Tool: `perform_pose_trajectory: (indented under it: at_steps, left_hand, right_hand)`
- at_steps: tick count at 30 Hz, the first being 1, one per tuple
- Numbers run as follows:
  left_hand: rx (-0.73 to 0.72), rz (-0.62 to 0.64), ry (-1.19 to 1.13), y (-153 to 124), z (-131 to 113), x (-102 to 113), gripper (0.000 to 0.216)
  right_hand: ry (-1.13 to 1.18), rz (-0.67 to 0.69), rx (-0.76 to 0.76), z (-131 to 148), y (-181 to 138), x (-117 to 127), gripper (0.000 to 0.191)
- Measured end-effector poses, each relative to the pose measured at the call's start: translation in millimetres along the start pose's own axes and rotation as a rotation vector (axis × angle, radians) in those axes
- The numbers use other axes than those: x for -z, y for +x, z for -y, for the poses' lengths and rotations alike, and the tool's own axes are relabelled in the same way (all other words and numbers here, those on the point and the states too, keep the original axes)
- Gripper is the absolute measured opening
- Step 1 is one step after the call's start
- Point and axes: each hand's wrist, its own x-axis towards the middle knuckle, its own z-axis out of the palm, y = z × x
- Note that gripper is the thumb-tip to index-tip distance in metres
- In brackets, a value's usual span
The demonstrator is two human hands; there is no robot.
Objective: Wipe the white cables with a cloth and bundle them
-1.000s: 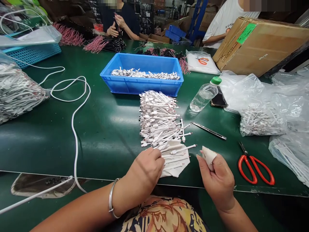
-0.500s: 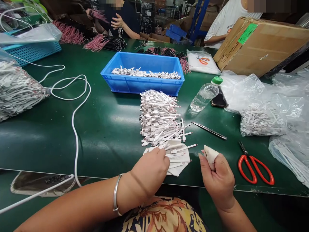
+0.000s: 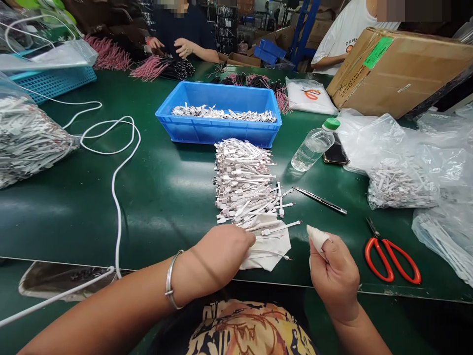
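The left hand [image 3: 219,261] curled its fingers [image 3: 246,237] down on thin white cables [image 3: 275,230] over a white sheet [image 3: 268,259], but I could not tell if they gripped. The right hand [image 3: 334,278] pinched a white cloth [image 3: 317,239]. Beyond the fingers lay a large cable pile [image 3: 242,182]; a far shirt [image 3: 349,44] read "REM".

Only the letters "REMA" on a co-worker's white T-shirt [image 3: 350,45]
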Motion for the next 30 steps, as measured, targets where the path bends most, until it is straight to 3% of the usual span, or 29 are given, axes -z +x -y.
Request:
perform_pose_trajectory:
  at_steps: [3,7,11,17,21,26,30]
  left_hand:
    - [0.077,-0.086,-0.038,-4.0,6.4,-3.5,0.01]
    - [0.104,-0.366,-0.119,-21.4,12.5,-17.0,0.015]
    - [-0.013,-0.526,-0.161,-33.0,5.0,-44.7,0.017]
    - [-0.132,-0.616,-0.061,-30.4,1.0,-72.7,0.027]
    - [-0.15,-0.604,-0.051,-30.1,4.3,-74.3,0.029]
    - [-0.144,-0.573,-0.075,-29.2,6.0,-72.3,0.027]
    - [-0.151,-0.567,-0.087,-28.2,7.2,-72.6,0.027]
  right_hand:
    - [0.007,0.054,0.03,-2.3,-0.4,1.0,0.036]
    - [0.016,0.135,0.053,1.2,2.4,5.9,0.038]
    - [0.038,0.398,0.136,18.9,13.7,6.7,0.03]
    - [0.006,0.65,0.274,43.8,24.2,-16.3,0.025]
    - [-0.056,0.699,0.372,44.2,22.8,-23.0,0.021]
    - [-0.132,0.768,0.562,37.7,31.6,-13.6,0.024]
    - [-0.082,0.79,0.531,34.9,36.3,-15.6,0.023]
